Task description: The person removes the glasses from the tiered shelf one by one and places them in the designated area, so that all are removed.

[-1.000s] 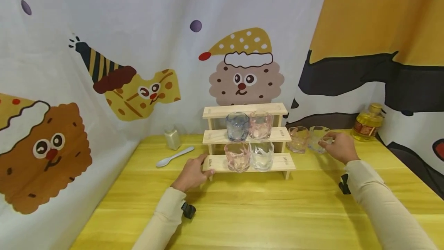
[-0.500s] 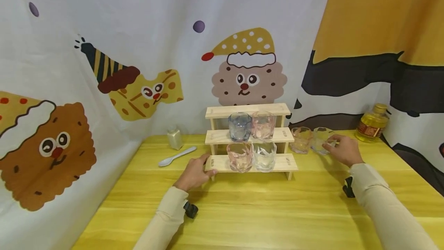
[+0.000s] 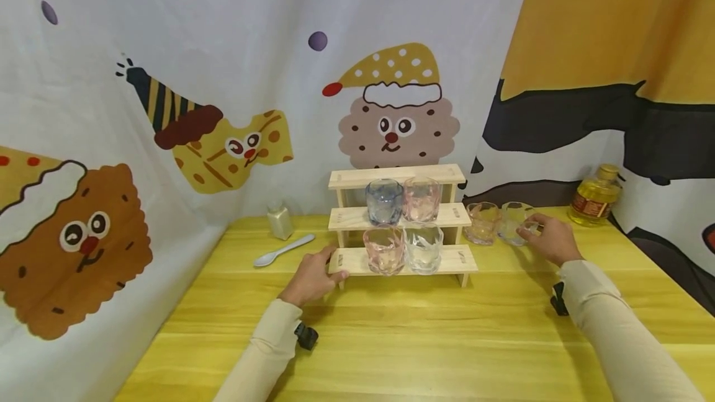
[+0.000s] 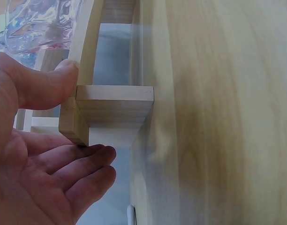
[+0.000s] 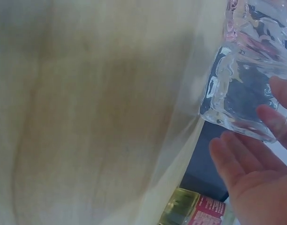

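Note:
A three-step wooden display stand stands mid-table against the back. My left hand grips the left end of its lowest step, thumb on top and fingers beneath, as the left wrist view shows. On the middle step sit a blue glass and a pink glass. Another pink glass and a clear glass occupy the lowest step. To the right of the stand, my right hand pinches the rim of a second clear glass, upright beside a third pink glass.
Behind my right hand is a bottle of yellow oil. A white spoon and a small pale jar lie left of the stand. A printed cloth hangs along the table's back and left sides.
The head view shifts slightly. Both hands keep practically the same places on the stand and the clear glass.

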